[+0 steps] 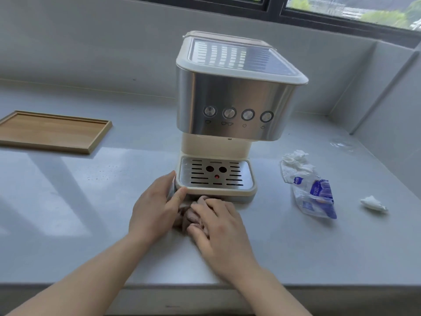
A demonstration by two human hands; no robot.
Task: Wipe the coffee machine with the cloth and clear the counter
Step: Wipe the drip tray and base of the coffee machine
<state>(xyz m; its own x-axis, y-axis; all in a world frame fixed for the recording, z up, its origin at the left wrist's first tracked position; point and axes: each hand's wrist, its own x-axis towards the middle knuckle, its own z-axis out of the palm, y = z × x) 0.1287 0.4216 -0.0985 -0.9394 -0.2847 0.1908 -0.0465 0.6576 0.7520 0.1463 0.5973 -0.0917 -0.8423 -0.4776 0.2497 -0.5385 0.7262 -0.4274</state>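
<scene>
At the counter's (68, 201) near middle, the bunched pinkish terry cloth (184, 215) touches the coffee machine's (230, 96) cream base, gripped under the right hand's (221, 224) bent fingers. The left hand (155, 208), fingers fairly straight, braces the base's left near corner beside the slotted steel drip tray (216, 174). The upright brushed-steel body stands directly far of both hands; a crinkly tissue packet (316, 197) and crumpled tissue (293, 163) lie right, nearer the right hand.

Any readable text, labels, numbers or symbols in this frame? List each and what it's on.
Coffee machine, below its buttons: icons only, one cup, two cups, power, steam; no words.
Small dark mark under the steel housing: maybe "E", too small to confirm.
Plastic wrapper: blue print and barcode, blurred, unreadable.
Cloth, wooden tray: no text.
</scene>
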